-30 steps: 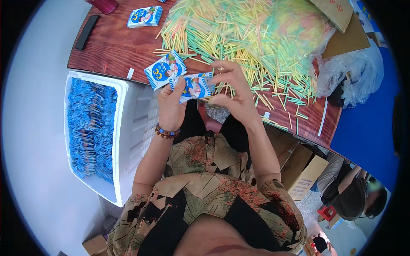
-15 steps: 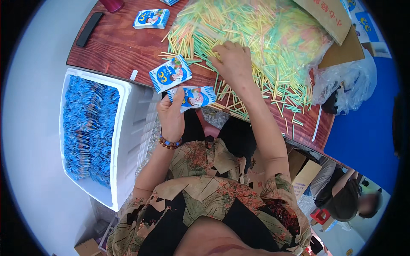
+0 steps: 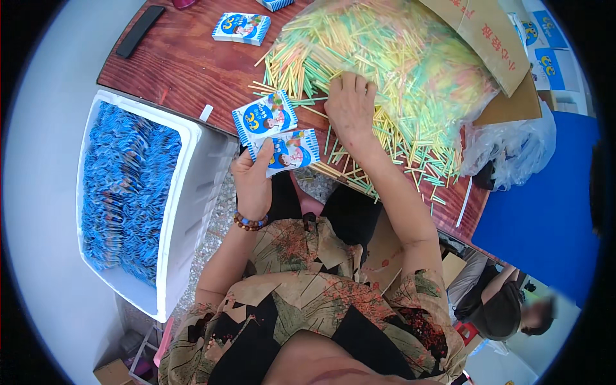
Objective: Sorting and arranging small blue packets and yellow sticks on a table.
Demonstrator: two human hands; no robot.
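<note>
My left hand point(image 3: 255, 179) is closed on a small blue-and-white printed packet point(image 3: 296, 154), thumb on top, just off the table's near edge. A second packet point(image 3: 263, 120) of the same kind lies on the table right behind it, partly overlapped. My right hand point(image 3: 351, 106) rests palm down at the left side of a heap of thin yellow, green and pink straws point(image 3: 391, 122). Its fingers are bent down and close together. The fingertips are partly hidden, so what they grip does not show. Many straws sit inside a clear plastic bag point(image 3: 436, 70).
A white foam box point(image 3: 163, 224) full of upright blue packets stands at the left. On the red wooden table point(image 3: 186, 70) are a packet stack point(image 3: 241, 29) and a black bar point(image 3: 140, 31). A cardboard flap point(image 3: 481, 38) and crumpled plastic bag point(image 3: 513, 144) lie right. Another person point(image 3: 497, 301) sits lower right.
My right hand's fingers have drawn closer together at the straws. The held packet now lies flatter and closer against the second packet. The whole view has shifted slightly.
</note>
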